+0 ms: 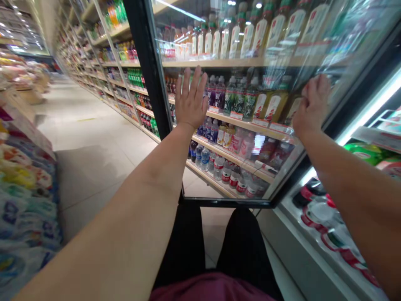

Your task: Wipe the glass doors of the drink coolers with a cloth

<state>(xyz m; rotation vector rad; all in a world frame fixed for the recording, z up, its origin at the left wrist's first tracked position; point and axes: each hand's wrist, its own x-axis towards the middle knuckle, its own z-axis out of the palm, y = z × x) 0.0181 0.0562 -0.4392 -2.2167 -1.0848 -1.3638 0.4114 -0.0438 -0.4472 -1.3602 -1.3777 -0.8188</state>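
Observation:
A glass cooler door (228, 202) with a black frame stands swung out in front of me. My left hand (191, 102) is open, fingers stretched upward and palm toward the glass near the door's left side. My right hand (310, 104) is at the right part of the pane, its fingers bent together. What it holds, if anything, is hidden. Bottles of drink (239, 96) on shelves show through or in the glass between my hands, partly covered by reflections.
On the right, the lit cooler holds several packs of bottles (322, 213) low down. A long row of shelves (125, 65) runs away to the left behind the door. Packaged goods (25, 200) stand along the left side of the pale tiled floor (94, 154).

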